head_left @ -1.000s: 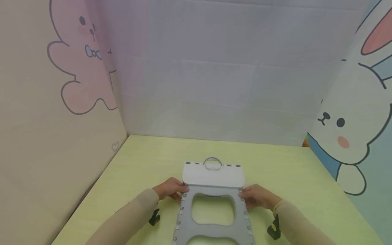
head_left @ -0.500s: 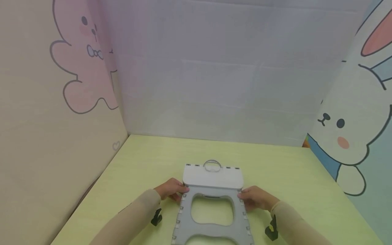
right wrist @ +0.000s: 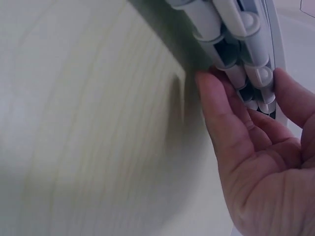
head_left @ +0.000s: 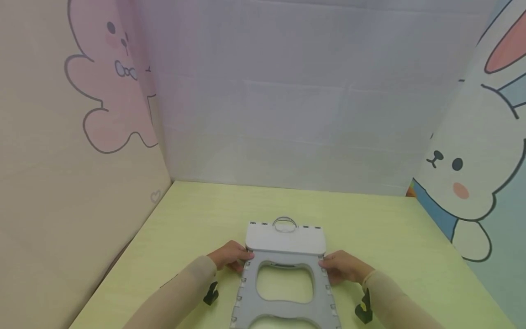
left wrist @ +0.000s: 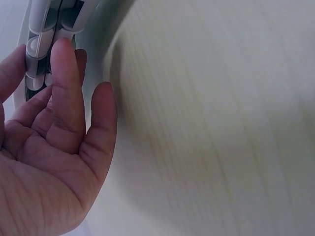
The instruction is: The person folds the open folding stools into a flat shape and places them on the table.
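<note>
A folding stool [head_left: 283, 278], grey with a white end panel [head_left: 285, 238] and a thin loop handle [head_left: 284, 224], is folded flat in the head view, its near end cut off by the frame. My left hand [head_left: 231, 254] grips its left edge just below the white panel, thumb on top and fingers underneath. Opposite it, my right hand [head_left: 344, 266] holds the right edge the same way. The left wrist view shows the hinged edge [left wrist: 42, 49] between thumb and fingers. In the right wrist view, hinge knuckles [right wrist: 238, 46] run into the right hand's grasp.
The pale yellow wood-grain table [head_left: 197, 210] spreads around the stool. A plain pale wall [head_left: 279, 100] closes off the back. Side walls with a pink cartoon animal [head_left: 111, 91] and a white cartoon rabbit [head_left: 472, 155] stand left and right.
The stool's far end and handle sit slightly lower in the head view than a second ago. Both hands keep their hold and have shifted only a little.
</note>
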Motion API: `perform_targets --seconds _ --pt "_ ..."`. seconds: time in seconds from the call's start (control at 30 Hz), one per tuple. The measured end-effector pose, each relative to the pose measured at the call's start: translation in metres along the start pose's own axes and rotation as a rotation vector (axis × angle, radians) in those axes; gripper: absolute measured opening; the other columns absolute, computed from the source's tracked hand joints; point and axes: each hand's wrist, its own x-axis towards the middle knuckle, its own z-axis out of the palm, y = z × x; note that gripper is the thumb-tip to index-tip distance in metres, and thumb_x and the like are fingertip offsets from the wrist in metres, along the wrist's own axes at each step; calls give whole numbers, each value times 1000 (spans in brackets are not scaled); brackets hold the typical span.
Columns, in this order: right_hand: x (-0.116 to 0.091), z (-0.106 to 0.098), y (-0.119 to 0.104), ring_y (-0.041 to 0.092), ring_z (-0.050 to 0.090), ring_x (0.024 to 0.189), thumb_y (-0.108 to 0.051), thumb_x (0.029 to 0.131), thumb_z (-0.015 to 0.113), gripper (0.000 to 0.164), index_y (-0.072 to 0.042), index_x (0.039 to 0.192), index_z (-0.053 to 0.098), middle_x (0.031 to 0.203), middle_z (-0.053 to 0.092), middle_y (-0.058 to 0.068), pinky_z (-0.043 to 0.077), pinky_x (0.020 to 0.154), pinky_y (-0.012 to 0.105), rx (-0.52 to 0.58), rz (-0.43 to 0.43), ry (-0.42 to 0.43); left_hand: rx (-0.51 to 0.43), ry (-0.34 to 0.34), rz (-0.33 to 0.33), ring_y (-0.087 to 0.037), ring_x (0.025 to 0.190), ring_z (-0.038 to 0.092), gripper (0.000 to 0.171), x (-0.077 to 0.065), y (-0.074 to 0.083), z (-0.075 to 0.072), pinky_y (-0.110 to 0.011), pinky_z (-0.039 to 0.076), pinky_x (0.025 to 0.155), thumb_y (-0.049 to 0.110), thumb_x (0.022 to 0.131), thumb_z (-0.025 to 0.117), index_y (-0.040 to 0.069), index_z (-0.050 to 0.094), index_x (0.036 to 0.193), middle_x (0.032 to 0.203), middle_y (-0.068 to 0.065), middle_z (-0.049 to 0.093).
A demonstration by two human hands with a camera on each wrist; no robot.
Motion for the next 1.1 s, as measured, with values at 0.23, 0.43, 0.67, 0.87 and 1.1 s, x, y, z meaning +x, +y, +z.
perform_targets --seconds 0.23,0.43,0.67,0.87,1.1 --pt "1 2 2 14 63 66 -13 92 60 21 6 91 68 77 69 4 55 64 30 -5 13 9 27 21 -5 -13 54 59 21 -2 0 2 -27 52 60 19 89 68 -2 71 85 80 -6 71" --pt "-1 3 0 14 62 65 -13 92 60 20 6 90 68 75 68 4 55 63 30 -18 34 36 26 18 2 -13 54 60 21 0 0 3 -27 52 59 19 89 68 -2 71 85 79 -7 71" --pt "-6 4 2 16 64 68 -16 92 61 25 8 98 67 78 69 5 56 67 34 -63 72 84 4 16 -2 -13 55 61 21 -1 -1 8 -28 53 60 18 88 68 -3 70 85 80 -7 71" --pt "-7 4 1 15 60 65 -18 92 60 26 7 96 68 77 68 4 54 64 31 -107 63 117 1 22 10 -14 55 62 22 0 2 9 -27 52 59 18 89 67 -3 70 84 80 -9 71" --pt "-7 -1 -6 19 63 70 -22 89 62 26 3 92 70 78 68 6 54 67 38 -263 48 256 143 61 49 -10 50 50 28 -1 5 0 -22 44 50 24 90 65 2 68 73 64 2 61"
